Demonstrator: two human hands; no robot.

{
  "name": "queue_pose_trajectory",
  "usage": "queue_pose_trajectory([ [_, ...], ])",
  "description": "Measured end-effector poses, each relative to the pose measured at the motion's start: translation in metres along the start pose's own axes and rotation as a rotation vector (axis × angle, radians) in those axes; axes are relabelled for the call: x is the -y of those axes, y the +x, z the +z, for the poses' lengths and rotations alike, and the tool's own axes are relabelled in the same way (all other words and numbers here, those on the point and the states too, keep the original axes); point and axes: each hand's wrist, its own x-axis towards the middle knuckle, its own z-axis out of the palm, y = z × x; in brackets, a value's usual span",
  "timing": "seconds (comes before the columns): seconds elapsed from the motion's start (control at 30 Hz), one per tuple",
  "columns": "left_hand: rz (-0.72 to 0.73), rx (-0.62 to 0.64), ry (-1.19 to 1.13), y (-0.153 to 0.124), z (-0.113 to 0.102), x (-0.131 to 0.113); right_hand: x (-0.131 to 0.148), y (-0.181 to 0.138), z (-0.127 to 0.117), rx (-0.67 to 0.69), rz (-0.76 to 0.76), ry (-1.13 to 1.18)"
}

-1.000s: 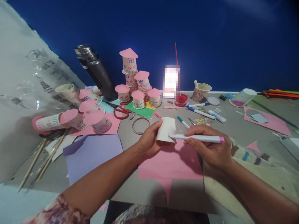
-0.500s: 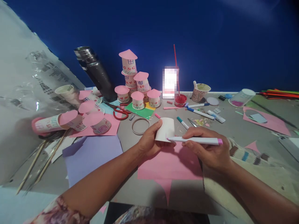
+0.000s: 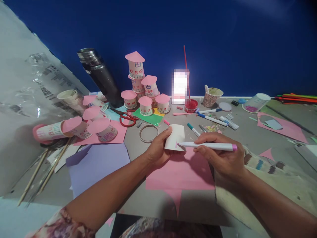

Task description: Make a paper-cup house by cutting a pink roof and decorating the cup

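Note:
My left hand [image 3: 159, 145] is closed around a plain white paper cup [image 3: 175, 136], thumb on its side. In my right hand [image 3: 220, 155] is a white felt-tip marker [image 3: 210, 145] with a pink end, its tip at the cup's wall. A small pink mark shows on the cup beside the tip. Below both hands lies a pink paper sheet [image 3: 183, 175]. Beyond the cup sit a roll of tape [image 3: 149, 133], a small pink marker cap [image 3: 166, 122] and a teal-tipped marker [image 3: 193, 129].
Decorated cups with pink cone tops stand stacked [image 3: 136, 67] at the back; others lie at left near a dark flask [image 3: 102, 77]. Red-handled scissors [image 3: 127, 121], a purple sheet [image 3: 99, 168], a red jar [image 3: 191, 106], a patterned cup [image 3: 212, 97] and a cloth [image 3: 262, 188] are around.
The marker tip has shifted slightly on the cup, and the pink mark there is longer and easier to see. Both hands keep their hold.

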Motion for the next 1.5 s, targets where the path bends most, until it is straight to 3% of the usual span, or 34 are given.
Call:
queue_pose_trajectory([
  [0.13,-0.013,-0.007,-0.002,0.0006,-0.0002,0.0000,0.0006,0.0013,-0.0015,0.071,-0.029,0.020],
  [0.67,0.016,-0.015,-0.015,0.0028,-0.0018,0.0038,-0.0026,0.0011,0.0022,-0.020,-0.085,-0.061],
  [0.87,0.026,0.003,0.008,0.0027,-0.0034,0.0035,-0.0028,0.0000,0.0025,0.025,-0.137,-0.042],
  [1.03,0.028,-0.018,-0.005,0.0023,-0.0003,0.0042,-0.0030,0.0005,0.0035,-0.030,-0.128,-0.075],
  [1.5,0.034,-0.045,-0.027,0.0003,0.0043,0.0029,-0.0004,0.0020,0.0046,-0.017,-0.178,-0.078],
])
